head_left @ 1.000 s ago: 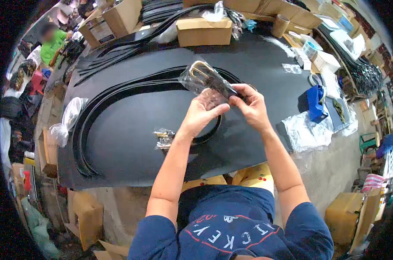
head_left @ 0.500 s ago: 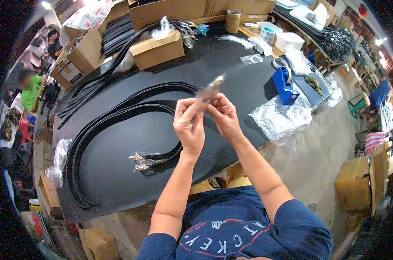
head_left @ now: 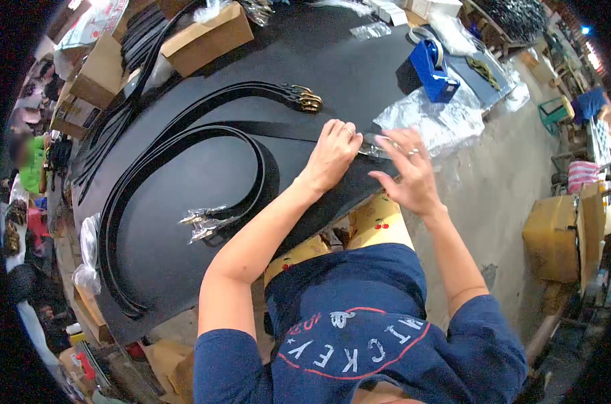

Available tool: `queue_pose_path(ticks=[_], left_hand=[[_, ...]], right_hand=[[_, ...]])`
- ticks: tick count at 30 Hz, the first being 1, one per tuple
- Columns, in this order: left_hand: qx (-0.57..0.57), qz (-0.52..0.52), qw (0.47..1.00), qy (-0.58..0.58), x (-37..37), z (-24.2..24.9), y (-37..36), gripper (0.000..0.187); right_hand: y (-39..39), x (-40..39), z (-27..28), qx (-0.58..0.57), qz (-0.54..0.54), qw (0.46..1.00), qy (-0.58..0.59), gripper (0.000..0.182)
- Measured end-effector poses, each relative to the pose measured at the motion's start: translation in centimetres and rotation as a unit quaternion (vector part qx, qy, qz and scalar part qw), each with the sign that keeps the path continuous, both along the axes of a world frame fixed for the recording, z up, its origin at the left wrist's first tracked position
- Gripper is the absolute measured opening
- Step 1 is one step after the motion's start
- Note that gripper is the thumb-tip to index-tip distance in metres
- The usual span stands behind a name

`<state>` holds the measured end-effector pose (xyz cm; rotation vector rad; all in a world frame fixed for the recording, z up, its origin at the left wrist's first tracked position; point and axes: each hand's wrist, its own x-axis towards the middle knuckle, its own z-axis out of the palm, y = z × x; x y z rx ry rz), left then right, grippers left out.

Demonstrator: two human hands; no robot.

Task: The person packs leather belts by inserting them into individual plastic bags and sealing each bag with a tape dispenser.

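Wrapped buckles [head_left: 206, 221]: on the table, inside the belts' curve.
Black belt [head_left: 278, 130]: flat on the table, running under the left hand; a loose hold could let it slip.
Left hand [head_left: 331, 158]: closed over the belt.
Right hand [head_left: 413, 178]: fingers spread, gripping nothing visible; sweeping could snag the plastic sheet [head_left: 457, 131] nearby.

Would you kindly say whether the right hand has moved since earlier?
Yes, the right hand moved rightward: formerly left of the clear plastic sheet, it now overlaps its near edge.
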<state>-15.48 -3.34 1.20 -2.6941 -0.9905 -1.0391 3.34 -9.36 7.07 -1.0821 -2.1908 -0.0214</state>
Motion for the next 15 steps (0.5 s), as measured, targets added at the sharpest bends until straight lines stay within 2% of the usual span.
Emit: queue_pose_path(ticks=[3, 4, 9, 12, 15], left_hand=[[-0.001, 0.020, 0.999, 0.039, -0.1, 0.2, 0.3, 0.017], [-0.009, 0.006, 1.000, 0.015, -0.2, 0.2, 0.3, 0.018], [-0.033, -0.043, 0.998, -0.028, -1.0, 0.2, 1.2, 0.020], [-0.056, -0.054, 0.996, -0.052, -1.4, 0.1, 1.5, 0.019], [-0.098, -0.054, 0.989, -0.100, -1.7, 0.1, 2.2, 0.017]], right_hand=[[1.1, 0.0, -4.0, 0.024, -0.009, 1.000, -0.014, 0.043], [1.7, -0.1, -4.9, 0.050, -0.008, 0.999, 0.009, 0.033], [3.6, 0.6, -5.1, 0.054, 0.042, 0.996, 0.056, 0.016], [4.2, 1.0, -4.8, -0.063, 0.056, 0.990, 0.111, 0.007], [4.5, 1.2, -4.4, -0.116, 0.042, 0.984, 0.127, 0.007]])
